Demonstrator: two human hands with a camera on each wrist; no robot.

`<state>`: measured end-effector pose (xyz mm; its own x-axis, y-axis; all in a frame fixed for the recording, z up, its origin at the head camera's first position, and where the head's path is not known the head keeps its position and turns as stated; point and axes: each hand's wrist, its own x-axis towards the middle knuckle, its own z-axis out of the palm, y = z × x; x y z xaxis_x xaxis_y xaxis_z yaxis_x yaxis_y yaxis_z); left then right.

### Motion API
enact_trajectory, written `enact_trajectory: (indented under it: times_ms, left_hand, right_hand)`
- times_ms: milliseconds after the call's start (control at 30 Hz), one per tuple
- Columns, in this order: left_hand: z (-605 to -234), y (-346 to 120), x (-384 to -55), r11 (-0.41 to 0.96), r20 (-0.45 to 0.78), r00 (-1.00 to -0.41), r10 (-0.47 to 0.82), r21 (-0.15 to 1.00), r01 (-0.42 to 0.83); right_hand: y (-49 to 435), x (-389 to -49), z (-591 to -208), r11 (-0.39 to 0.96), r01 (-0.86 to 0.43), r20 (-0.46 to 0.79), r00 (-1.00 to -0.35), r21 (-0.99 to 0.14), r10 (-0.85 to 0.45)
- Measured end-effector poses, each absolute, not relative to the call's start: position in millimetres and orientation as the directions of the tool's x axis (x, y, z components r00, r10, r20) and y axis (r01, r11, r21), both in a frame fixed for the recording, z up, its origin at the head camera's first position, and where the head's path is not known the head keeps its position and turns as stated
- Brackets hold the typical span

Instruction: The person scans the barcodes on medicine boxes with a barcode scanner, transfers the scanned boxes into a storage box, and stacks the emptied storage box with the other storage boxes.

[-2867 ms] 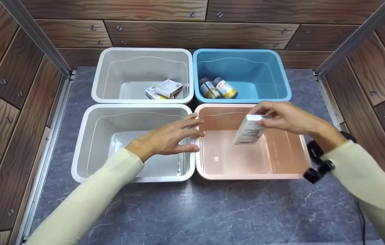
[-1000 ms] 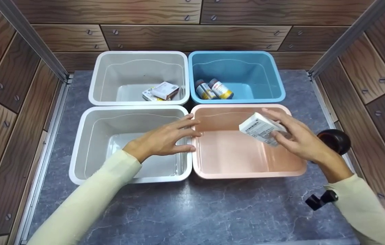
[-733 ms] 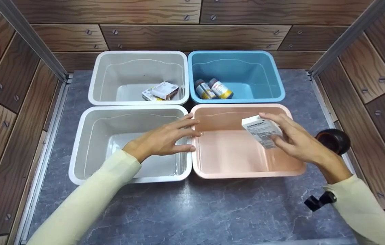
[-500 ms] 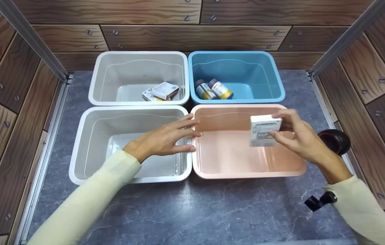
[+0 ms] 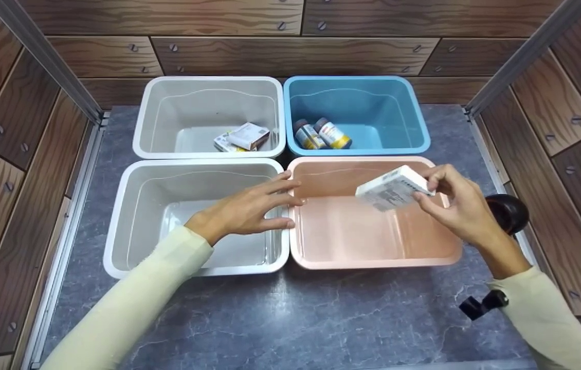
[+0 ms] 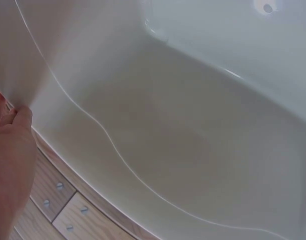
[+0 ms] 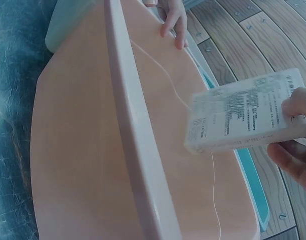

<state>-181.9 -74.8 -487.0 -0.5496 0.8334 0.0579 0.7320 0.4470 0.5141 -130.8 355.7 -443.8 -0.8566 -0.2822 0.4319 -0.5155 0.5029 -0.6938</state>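
My right hand [image 5: 459, 205] pinches a small white medicine box [image 5: 392, 189] by one end, between thumb and fingers. Tilted, the box hangs over the right part of the pink bin [image 5: 373, 264]. Small print covers the face of the white box [image 7: 240, 112] in the right wrist view. With fingers spread, my left hand [image 5: 249, 208] lies across the rims where the front grey bin [image 5: 117, 226] meets the pink bin. In the left wrist view, the fingertips [image 6: 23, 116] are at the grey bin's edge.
Behind stand another grey bin [image 5: 140, 118] holding small boxes [image 5: 249, 136] and a blue bin [image 5: 357, 152] holding two bottles [image 5: 332, 134]. A dark round object [image 5: 514, 213] is beside the right wrist. Wood-patterned walls [image 5: 290, 56] enclose the grey tabletop [image 5: 290, 318].
My right hand has turned the white box repeatedly, from upright and front-facing to tilted leftward, and drawn it rightward since the earliest frame. My left hand stays on the rims.
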Motion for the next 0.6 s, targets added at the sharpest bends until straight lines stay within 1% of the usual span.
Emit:
enact_trajectory:
  times_ms: [200, 300, 367, 500, 600]
  left_hand:
    - [-488, -75, -182, 0.455, 0.052, -0.552, 0.832, 0.504, 0.734]
    - [-489, -75, -183, 0.447, 0.068, -0.548, 0.834, 0.501, 0.741]
    - [-489, -75, -183, 0.441, 0.076, -0.547, 0.834, 0.505, 0.742]
    - [-488, -74, -183, 0.432, 0.082, -0.543, 0.836, 0.512, 0.743]
    - [-488, -74, -183, 0.433, 0.079, -0.543, 0.836, 0.513, 0.741]
  right_hand:
    - [358, -131, -447, 0.501, -0.535, 0.422, -0.845, -0.68, -0.329]
    - [360, -130, -448, 0.517, -0.521, 0.408, -0.854, -0.679, -0.324]
    - [361, -129, -448, 0.528, -0.482, 0.388, -0.876, -0.699, -0.286]
    - [369, -125, -448, 0.546, -0.383, 0.351, -0.921, -0.745, -0.167]
    - [378, -122, -452, 0.48, -0.342, 0.349, -0.934, -0.808, -0.077]
